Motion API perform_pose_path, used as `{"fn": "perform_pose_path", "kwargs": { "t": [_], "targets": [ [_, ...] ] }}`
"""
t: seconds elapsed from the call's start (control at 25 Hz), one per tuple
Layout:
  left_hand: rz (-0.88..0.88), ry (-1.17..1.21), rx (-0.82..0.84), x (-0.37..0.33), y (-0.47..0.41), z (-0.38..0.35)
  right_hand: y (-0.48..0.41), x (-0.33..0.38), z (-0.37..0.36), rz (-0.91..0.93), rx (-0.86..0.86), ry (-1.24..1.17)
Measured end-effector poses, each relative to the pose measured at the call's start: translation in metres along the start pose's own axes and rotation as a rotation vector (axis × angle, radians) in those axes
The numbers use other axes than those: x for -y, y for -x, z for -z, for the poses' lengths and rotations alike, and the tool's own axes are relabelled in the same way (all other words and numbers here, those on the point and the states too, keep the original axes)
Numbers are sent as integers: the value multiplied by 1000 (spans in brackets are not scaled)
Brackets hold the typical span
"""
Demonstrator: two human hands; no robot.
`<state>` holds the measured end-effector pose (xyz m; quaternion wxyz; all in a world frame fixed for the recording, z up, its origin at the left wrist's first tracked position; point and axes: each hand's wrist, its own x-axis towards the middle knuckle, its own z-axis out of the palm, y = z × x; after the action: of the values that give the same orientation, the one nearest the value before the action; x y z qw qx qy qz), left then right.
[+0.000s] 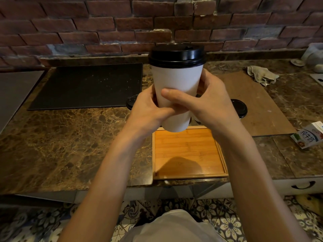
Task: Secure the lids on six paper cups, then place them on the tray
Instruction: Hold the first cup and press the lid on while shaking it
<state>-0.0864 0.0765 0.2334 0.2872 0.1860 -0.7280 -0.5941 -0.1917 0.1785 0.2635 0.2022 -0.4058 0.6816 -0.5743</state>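
A white paper cup (176,79) with a black lid (176,55) on top is held up in the air above the counter. My left hand (148,109) grips its lower left side. My right hand (208,102) wraps around its right side, thumb lying across the front. Below the cup lies a wooden tray (187,154) with nothing on it, near the counter's front edge. Two loose black lids lie on the counter behind my hands, one at the left (131,101) and one at the right (239,107). Anything directly behind the cup and hands is hidden.
A black mat (87,86) lies on the marble counter (61,145) at the left. A brown board (258,105) lies at the right with a crumpled cloth (262,75) behind it. A milk carton (309,135) lies at the right edge. A brick wall runs behind.
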Motion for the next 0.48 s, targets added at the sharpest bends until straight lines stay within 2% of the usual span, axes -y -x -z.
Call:
{"fn": "perform_pose_path", "kwargs": {
  "t": [0.2, 0.48],
  "targets": [
    [-5, -31, -18, 5, -2, -3, 1, -5, -9, 7, -91, 35],
    [-32, -39, 16, 9, -3, 4, -1, -7, -8, 51, -91, -10]
  ]
}}
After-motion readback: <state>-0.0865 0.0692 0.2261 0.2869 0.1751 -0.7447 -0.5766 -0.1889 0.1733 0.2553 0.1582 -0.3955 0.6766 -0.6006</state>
